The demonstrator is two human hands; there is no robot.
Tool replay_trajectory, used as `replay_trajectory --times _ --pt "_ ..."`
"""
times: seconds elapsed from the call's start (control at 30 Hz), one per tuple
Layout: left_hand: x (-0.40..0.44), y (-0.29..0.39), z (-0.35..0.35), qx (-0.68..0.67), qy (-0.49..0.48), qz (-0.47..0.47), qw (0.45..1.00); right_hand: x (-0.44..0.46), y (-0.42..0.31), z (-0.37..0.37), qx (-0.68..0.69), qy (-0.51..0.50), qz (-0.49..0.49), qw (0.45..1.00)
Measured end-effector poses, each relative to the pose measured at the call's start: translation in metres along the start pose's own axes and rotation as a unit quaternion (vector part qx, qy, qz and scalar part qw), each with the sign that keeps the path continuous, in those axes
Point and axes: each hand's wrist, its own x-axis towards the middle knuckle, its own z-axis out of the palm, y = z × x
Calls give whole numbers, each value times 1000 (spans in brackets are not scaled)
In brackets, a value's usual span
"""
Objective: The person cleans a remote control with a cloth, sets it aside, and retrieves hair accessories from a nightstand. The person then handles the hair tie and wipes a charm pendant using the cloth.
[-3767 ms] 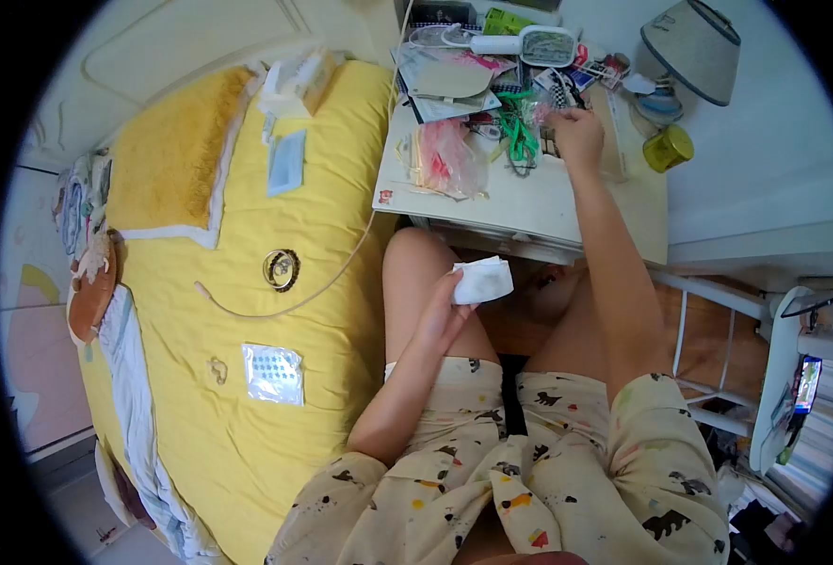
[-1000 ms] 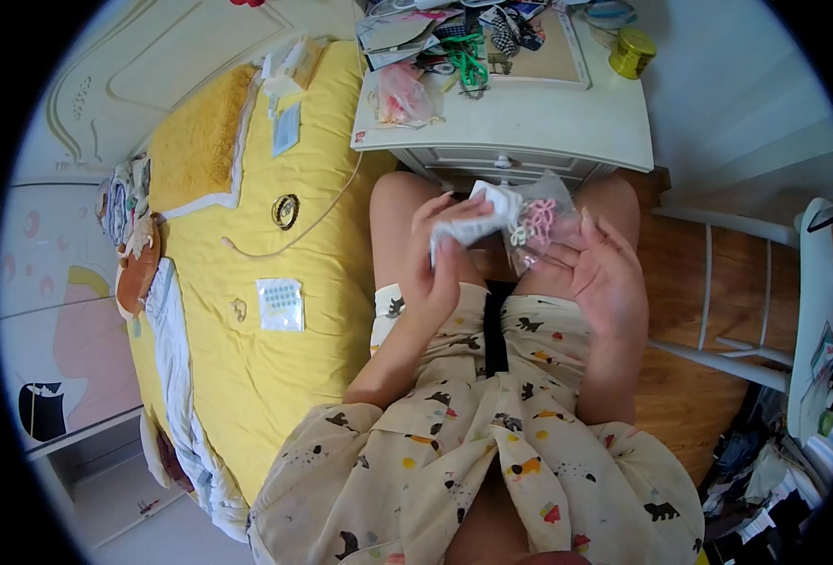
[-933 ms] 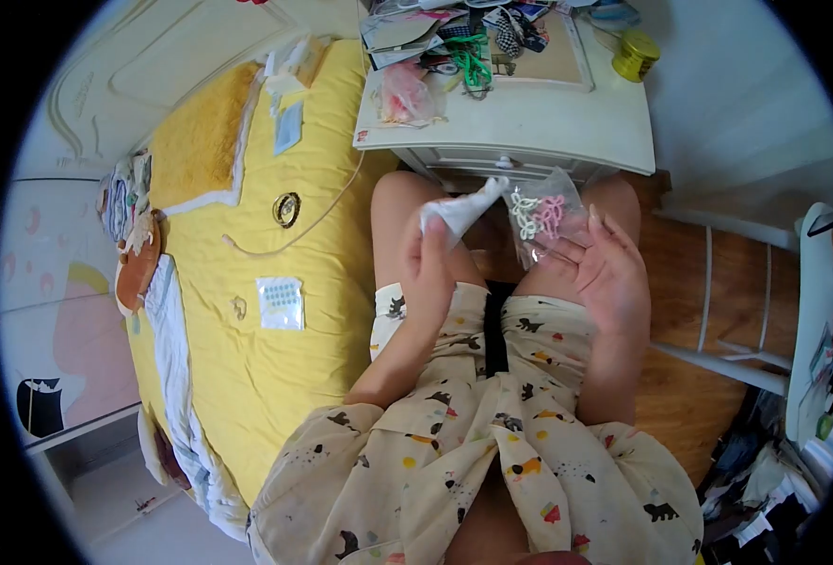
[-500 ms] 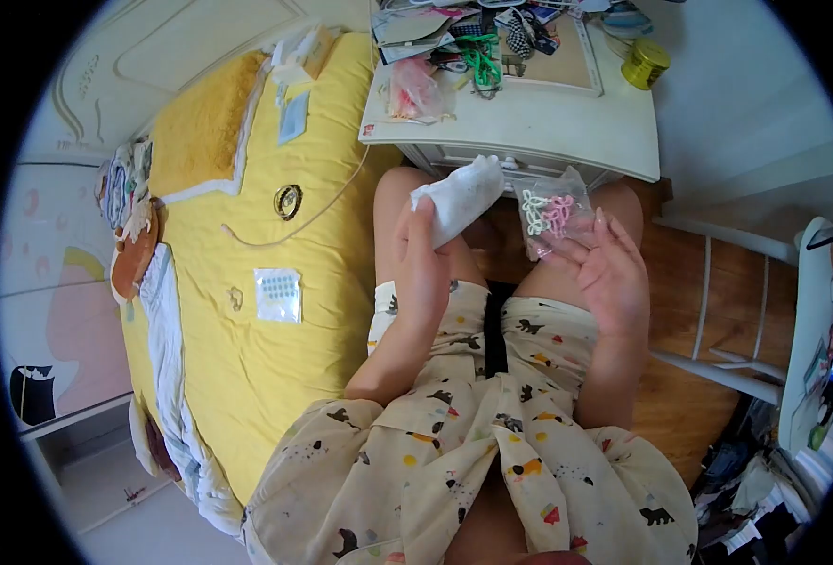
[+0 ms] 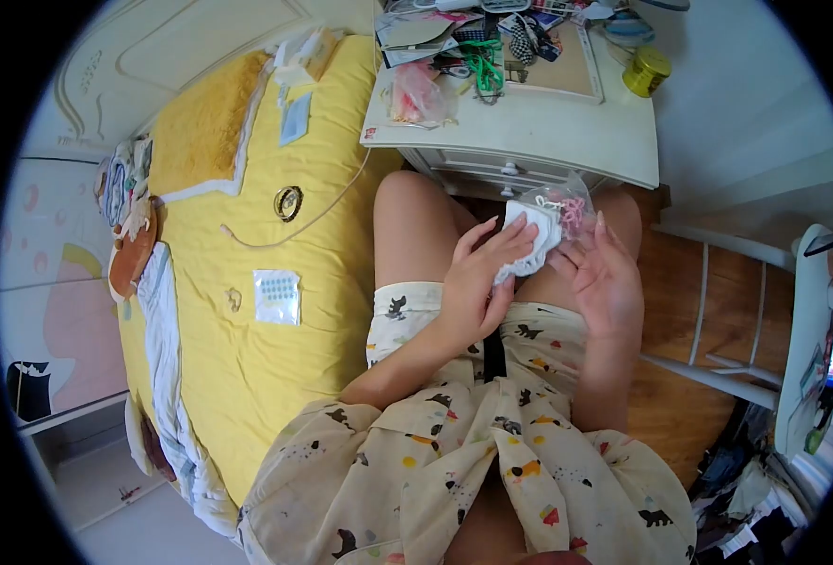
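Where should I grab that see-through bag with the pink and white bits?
Probably pinch the clear bag by its thin far edge, coming from the drawers' side. That edge sticks out free, while the right hand and the white cloth in the left hand crowd its near side.

Bag [image 5: 572, 193] partly hidden behind cloth [image 5: 536, 234]; lamp [image 5: 630, 29] cut off.

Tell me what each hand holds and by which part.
The left hand holds a white tissue by its left side; the right hand holds a clear bag by its lower edge.
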Motion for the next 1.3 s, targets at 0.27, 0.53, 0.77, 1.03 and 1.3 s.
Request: replay_trajectory --times 0.27,0.53,0.77,1.03,1.3 --pt "-10 -8 -23 -27 -13 8 1000 1 -4 -2 -1 -17 13 1000" --pt "11 11 -26 -168 209 -181 946 2 4 6 47 -84 21 995" --pt "30 12 -27 59 45 13 997 -3 30 15 -72 -19 -32 997" --pt "46 14 -35 145 -29 -4 989 -4 39 13 -62 -63 -30 996" --pt "25 -17 -35 -43 76 -161 983 0 26 15 -6 -41 51 998"
